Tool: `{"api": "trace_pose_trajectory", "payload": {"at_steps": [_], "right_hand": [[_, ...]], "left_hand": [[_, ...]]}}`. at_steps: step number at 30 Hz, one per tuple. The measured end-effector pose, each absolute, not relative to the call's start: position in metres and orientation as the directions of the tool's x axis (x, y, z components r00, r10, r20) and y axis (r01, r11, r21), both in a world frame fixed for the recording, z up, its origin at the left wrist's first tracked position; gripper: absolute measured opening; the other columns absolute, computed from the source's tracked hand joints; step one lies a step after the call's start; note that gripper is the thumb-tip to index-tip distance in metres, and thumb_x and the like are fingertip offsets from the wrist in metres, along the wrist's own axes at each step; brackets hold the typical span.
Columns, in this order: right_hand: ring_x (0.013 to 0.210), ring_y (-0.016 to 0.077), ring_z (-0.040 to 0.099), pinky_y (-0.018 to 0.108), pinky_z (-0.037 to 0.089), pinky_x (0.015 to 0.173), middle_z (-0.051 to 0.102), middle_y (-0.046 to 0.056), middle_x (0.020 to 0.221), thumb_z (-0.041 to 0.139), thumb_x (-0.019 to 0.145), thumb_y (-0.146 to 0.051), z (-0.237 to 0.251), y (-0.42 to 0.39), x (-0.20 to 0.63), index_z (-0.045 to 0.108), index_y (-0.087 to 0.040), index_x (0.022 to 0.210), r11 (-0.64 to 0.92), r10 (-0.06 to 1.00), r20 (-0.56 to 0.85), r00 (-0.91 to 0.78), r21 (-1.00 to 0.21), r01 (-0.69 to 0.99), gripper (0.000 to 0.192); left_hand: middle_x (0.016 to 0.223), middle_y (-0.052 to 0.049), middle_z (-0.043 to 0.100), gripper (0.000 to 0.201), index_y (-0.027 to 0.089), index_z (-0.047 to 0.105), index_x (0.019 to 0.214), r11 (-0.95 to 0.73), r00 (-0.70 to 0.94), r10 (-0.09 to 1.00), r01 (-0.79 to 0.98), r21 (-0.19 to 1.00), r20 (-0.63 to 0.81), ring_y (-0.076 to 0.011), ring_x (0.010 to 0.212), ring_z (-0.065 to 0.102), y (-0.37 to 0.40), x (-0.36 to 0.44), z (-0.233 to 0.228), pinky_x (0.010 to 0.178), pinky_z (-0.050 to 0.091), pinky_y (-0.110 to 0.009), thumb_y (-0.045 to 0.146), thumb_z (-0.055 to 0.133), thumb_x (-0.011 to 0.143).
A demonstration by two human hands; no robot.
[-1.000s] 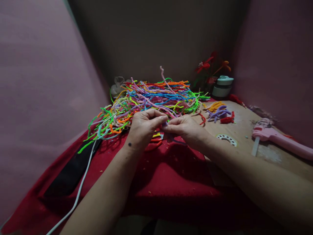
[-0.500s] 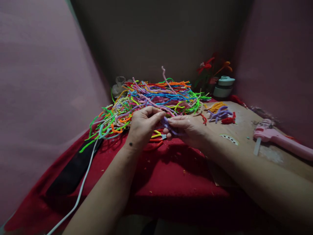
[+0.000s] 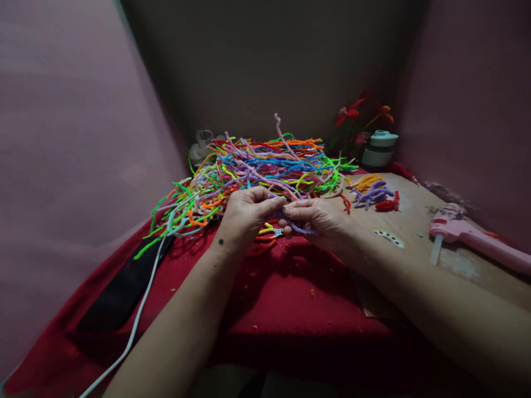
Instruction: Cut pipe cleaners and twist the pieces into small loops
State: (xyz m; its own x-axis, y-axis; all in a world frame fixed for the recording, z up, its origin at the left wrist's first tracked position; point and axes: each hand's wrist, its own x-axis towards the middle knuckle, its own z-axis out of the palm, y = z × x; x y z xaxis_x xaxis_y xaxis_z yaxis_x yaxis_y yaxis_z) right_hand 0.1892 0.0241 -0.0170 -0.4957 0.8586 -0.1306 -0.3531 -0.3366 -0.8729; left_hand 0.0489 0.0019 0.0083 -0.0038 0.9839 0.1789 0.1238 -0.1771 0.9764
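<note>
Both hands had settled lower; the left hand [image 3: 244, 216] and right hand [image 3: 319, 218] pinched a thin lilac fuzzy pipe cleaner [image 3: 299, 228] just before the tangled multicoloured pipe-cleaner heap [image 3: 265, 163], now more drawn out.

You have two hands at work, your left hand [image 3: 244, 215] and your right hand [image 3: 319, 218], sharing one purple pipe cleaner [image 3: 296, 226]. Behind them sits one big tangled heap of pipe cleaners [image 3: 265, 163], too many to count. To the right you have three small bunches: one orange [image 3: 367, 179], one purple [image 3: 373, 193], one red [image 3: 385, 205]. Add one pink glue gun [image 3: 468, 235], one white cable [image 3: 139, 315] and one lidded jar [image 3: 380, 148].
</note>
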Motion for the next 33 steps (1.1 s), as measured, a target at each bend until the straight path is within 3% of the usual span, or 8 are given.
{"api": "trace_pose_trajectory", "payload": {"at_steps": [6,9,13,16,22,24,29,33], "right_hand": [[0.046,0.0107,0.058,0.022,0.047,0.049,0.063,0.004,0.052,0.069,0.062,-0.010,-0.017,0.026,0.193,0.066,-0.009,0.060,-0.288,0.855,-0.099,-0.509,-0.907,-0.307,0.004],[0.046,0.0111,0.057,0.023,0.045,0.049,0.064,0.005,0.054,0.074,0.057,-0.016,-0.017,0.027,0.195,0.066,-0.009,0.060,-0.239,0.850,-0.066,-0.522,-0.932,-0.272,0.011],[0.050,0.0109,0.055,0.025,0.043,0.053,0.063,0.003,0.056,0.076,0.057,-0.022,-0.017,0.029,0.196,0.064,-0.011,0.059,-0.179,0.894,-0.014,-0.448,-0.928,-0.327,0.016],[0.048,0.0080,0.049,0.024,0.036,0.051,0.056,-0.001,0.051,0.074,0.059,-0.021,-0.019,0.030,0.195,0.059,-0.013,0.056,-0.133,0.937,-0.002,-0.350,-0.927,-0.351,0.017],[0.043,0.0044,0.035,0.023,0.024,0.046,0.047,-0.006,0.047,0.074,0.058,-0.018,-0.023,0.035,0.193,0.056,-0.014,0.055,-0.089,0.977,-0.004,-0.212,-0.916,-0.392,0.019],[0.045,0.0045,0.035,0.023,0.025,0.047,0.050,-0.005,0.050,0.074,0.058,-0.017,-0.023,0.036,0.193,0.059,-0.013,0.059,-0.094,0.977,0.004,-0.212,-0.887,-0.452,0.015],[0.048,0.0061,0.043,0.023,0.031,0.050,0.055,-0.003,0.056,0.072,0.060,-0.015,-0.019,0.032,0.190,0.060,-0.014,0.063,-0.155,0.977,-0.041,-0.211,-0.816,-0.556,0.012],[0.051,0.0077,0.047,0.023,0.036,0.052,0.056,-0.003,0.058,0.077,0.055,-0.018,-0.017,0.028,0.187,0.059,-0.015,0.064,-0.180,0.974,-0.063,-0.218,-0.800,-0.572,0.021]], "left_hand": [[0.053,0.004,0.053,0.025,0.013,0.056,0.057,-0.227,-0.045,0.968,0.260,0.939,0.246,-0.0064,0.048,0.044,0.002,0.053,0.007,0.046,0.033,-0.019,0.033,0.072,0.062],[0.051,0.004,0.050,0.027,0.013,0.054,0.057,-0.234,0.002,0.970,0.282,0.931,0.243,-0.0057,0.048,0.041,0.002,0.051,0.009,0.046,0.032,-0.019,0.035,0.069,0.065],[0.062,0.001,0.058,0.029,0.013,0.061,0.073,-0.192,0.158,0.976,0.286,0.939,0.151,-0.0086,0.054,0.049,0.003,0.045,0.013,0.050,0.036,-0.020,0.041,0.065,0.069],[0.054,0.003,0.052,0.027,0.012,0.062,0.072,-0.154,0.186,0.978,0.375,0.914,0.089,-0.0070,0.048,0.043,0.003,0.043,0.012,0.046,0.031,-0.019,0.037,0.068,0.066],[0.055,0.003,0.050,0.026,0.014,0.058,0.060,-0.331,0.032,0.932,0.479,0.813,0.361,-0.0073,0.052,0.042,0.005,0.047,0.002,0.048,0.032,-0.019,0.037,0.060,0.073],[0.055,0.002,0.052,0.025,0.014,0.058,0.064,-0.294,0.018,0.948,0.442,0.848,0.319,-0.0069,0.050,0.042,0.005,0.047,0.002,0.046,0.032,-0.018,0.037,0.058,0.075],[0.050,0.005,0.050,0.023,0.015,0.059,0.078,-0.002,0.187,0.982,0.166,0.986,-0.029,-0.0047,0.037,0.037,0.004,0.050,0.003,0.037,0.026,-0.017,0.034,0.068,0.068],[0.052,0.004,0.049,0.019,0.015,0.056,0.075,0.133,0.271,0.956,-0.073,0.988,-0.109,-0.0050,0.038,0.041,0.005,0.057,-0.005,0.036,0.028,-0.017,0.028,0.068,0.068]]}}
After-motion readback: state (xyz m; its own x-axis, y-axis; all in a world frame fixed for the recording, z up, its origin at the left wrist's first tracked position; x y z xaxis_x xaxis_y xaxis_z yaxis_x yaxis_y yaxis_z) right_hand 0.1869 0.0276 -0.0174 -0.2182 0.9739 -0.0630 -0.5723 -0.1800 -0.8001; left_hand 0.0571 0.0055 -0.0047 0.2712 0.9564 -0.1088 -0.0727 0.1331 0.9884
